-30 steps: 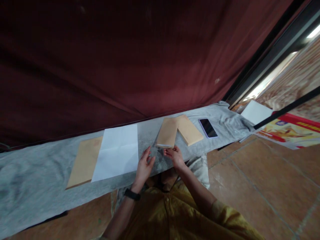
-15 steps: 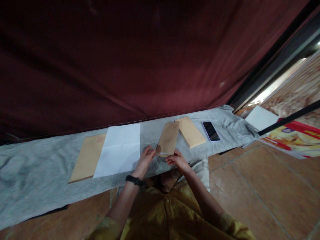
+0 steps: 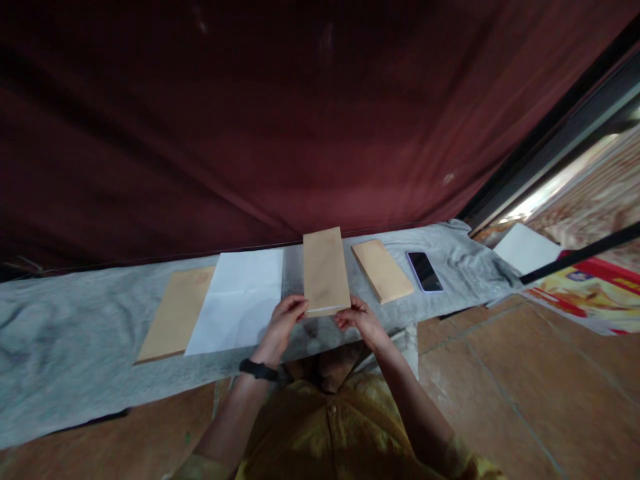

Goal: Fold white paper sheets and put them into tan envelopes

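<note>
A long surface (image 3: 75, 353) under gray cloth carries a white sheet of paper (image 3: 235, 300). Right of it, the brown envelope (image 3: 326, 267) sits straight past the left hand (image 3: 280, 328) and right hand (image 3: 367, 325), long way pointing away, neither hand nearer. Each grip is pinched almost closed on a near corner (one left, one right). A phone (image 3: 425, 271) lies farther right.

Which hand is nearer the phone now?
Right. The right hand is left of the phone, at the near right corner of the held envelope; the left hand is farther left, at that envelope's near left corner.
</note>
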A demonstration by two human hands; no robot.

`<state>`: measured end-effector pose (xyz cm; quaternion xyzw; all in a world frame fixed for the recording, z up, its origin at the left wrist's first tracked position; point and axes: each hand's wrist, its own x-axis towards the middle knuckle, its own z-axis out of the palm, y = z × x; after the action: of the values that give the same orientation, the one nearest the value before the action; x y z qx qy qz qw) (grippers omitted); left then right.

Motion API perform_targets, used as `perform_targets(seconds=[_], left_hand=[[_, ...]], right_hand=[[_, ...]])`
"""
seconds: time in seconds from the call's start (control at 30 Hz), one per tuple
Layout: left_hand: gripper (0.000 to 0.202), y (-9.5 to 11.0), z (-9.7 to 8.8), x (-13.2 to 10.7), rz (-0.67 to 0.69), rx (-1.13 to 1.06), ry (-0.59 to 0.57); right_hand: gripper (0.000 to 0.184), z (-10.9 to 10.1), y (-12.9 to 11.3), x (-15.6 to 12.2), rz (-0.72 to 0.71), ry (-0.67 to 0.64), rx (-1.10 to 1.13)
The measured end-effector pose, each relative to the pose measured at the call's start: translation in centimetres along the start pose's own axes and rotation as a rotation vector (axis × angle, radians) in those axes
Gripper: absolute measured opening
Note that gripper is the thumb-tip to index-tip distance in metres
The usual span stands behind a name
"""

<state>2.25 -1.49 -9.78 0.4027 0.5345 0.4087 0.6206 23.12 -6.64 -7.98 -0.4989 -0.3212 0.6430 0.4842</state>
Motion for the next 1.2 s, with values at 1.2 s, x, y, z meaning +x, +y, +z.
perform_targets(seconds=[1.2], left_hand=[[0.032,-2.7,-0.5,-0.7,0.829,1.326,-0.173]], right_hand=[[0.037,-1.4,4.5,1.0,-0.631,0.074,-1.43]])
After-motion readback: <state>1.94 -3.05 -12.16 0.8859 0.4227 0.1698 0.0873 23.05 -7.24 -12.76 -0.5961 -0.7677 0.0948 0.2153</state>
